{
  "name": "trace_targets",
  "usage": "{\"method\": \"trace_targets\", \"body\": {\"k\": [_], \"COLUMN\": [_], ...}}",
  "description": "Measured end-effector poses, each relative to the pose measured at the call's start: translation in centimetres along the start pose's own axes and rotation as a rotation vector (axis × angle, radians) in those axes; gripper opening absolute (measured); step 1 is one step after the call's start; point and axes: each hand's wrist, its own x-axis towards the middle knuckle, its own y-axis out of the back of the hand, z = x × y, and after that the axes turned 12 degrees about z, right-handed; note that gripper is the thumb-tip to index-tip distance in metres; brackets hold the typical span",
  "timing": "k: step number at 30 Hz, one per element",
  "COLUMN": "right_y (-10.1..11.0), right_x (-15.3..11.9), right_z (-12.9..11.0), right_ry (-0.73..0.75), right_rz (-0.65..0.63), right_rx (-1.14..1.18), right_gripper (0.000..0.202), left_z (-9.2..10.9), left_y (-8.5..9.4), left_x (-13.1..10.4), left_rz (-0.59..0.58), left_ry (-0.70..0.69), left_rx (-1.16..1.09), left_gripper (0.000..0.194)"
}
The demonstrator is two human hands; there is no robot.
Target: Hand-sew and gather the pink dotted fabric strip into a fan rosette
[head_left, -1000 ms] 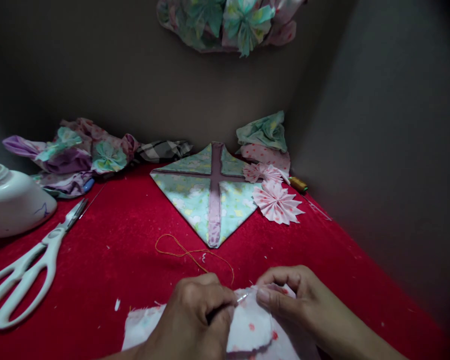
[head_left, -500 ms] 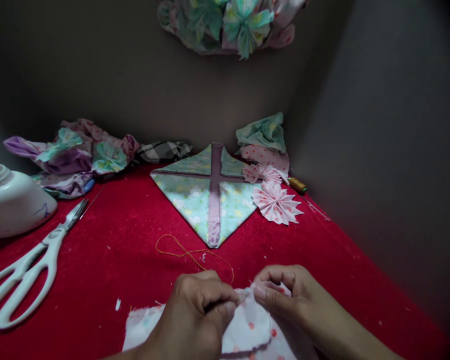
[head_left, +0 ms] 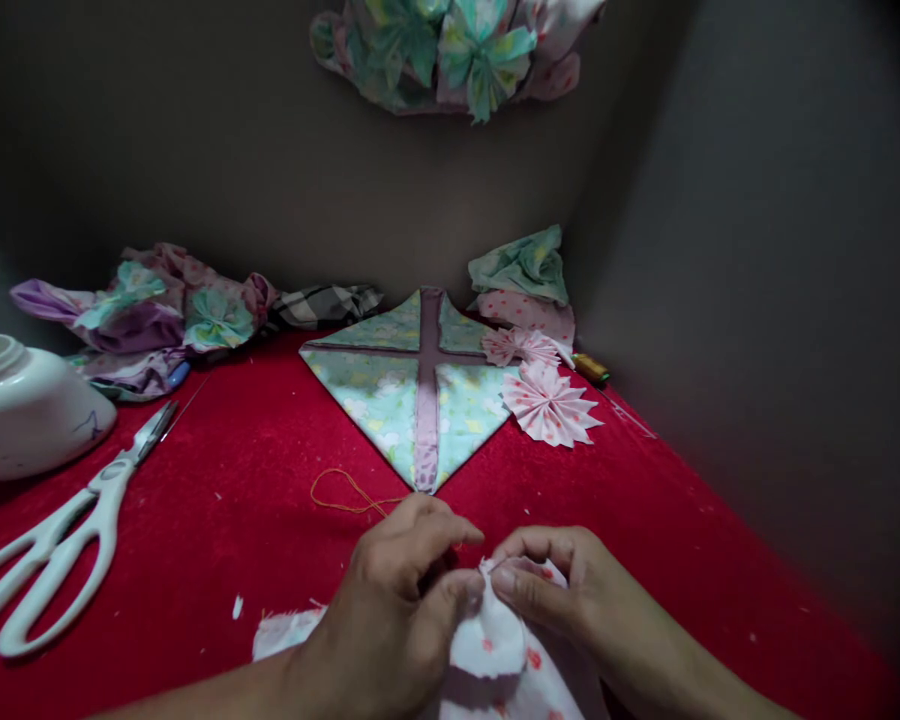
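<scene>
Tension light, steady the dotted cloth [head_left: 487, 645] pinched in right fingers [head_left: 523, 592], with left fingers [head_left: 465, 590] close by, their hold unclear.

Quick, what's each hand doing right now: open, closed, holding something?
Left hand: index finger and thumb apart by the red-dotted cloth; any hidden grip can't be told.
Right hand: closed, pinching the red-dotted cloth near its edge.

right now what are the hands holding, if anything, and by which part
The right hand pinches the red-spotted white cloth by its far edge. The left hand is beside that edge; whether it grips too cannot be told.
</scene>
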Motion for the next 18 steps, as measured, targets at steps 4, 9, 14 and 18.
{"method": "trace_targets", "body": {"k": [4, 9, 14, 18], "right_y": [0.1, -0.1, 0.2, 0.5], "right_x": [0.0, -0.1, -0.2, -0.2], "right_z": [0.1, 0.0, 0.5, 0.8], "right_ry": [0.025, 0.032, 0.002, -0.011], "right_rz": [-0.012, 0.013, 0.047, 0.065], "right_rx": [0.011, 0.011, -0.002, -0.027], "right_gripper": [0.025, 0.027, 0.023, 0.022], "left_z": [0.3, 0.9, 2.2, 2.7], "left_y": [-0.6, -0.9, 1.4, 3.8], "left_x": [0.4, 1.2, 3.1, 4.9], "left_rz": [-0.061, 0.014, 0.019, 0.159], "left_ry": [-0.126, -0.101, 0.429, 0.670], "left_rx": [0.035, 0.002, -0.391, -0.495], "left_gripper": [0.013, 0.016, 0.030, 0.027]}}
